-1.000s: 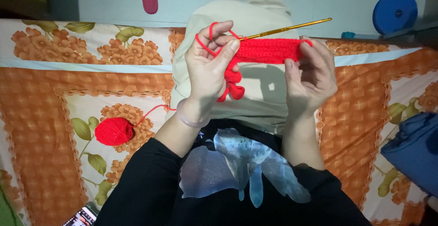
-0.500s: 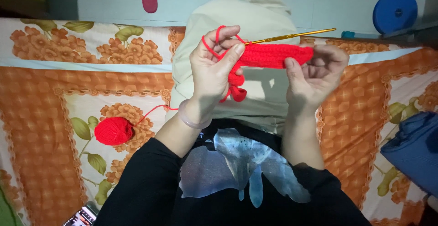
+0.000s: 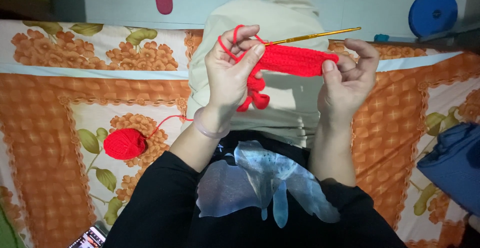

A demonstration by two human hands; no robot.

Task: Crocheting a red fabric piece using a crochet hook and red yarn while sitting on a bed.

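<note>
A: A red crocheted strip (image 3: pixel 295 60) is being held up over the lap, above the near edge of the bed (image 3: pixel 50 143). The left hand (image 3: pixel 230 75) is closed on the strip's left end, thumb and forefinger pinched, with red yarn (image 3: pixel 225 45) looped around the raised fingers.

B: And the right hand (image 3: pixel 350 78) is curled on the strip's right end, thumb pressed on the fabric. A gold crochet hook (image 3: pixel 312 36) is seen lying along the top edge, its tip buried near the left thumb; whether the right fingers grip its handle cannot be told.

A: A stitch along the top row is judged to be in hand. The yarn ball (image 3: pixel 124 144) rests on the bed's floral cover, toward its left side, its strand running up to the work.

B: For the next move, yarn tension would need to be kept by the left fingers while the hook is caught under the strand and drawn through the loop.
</note>
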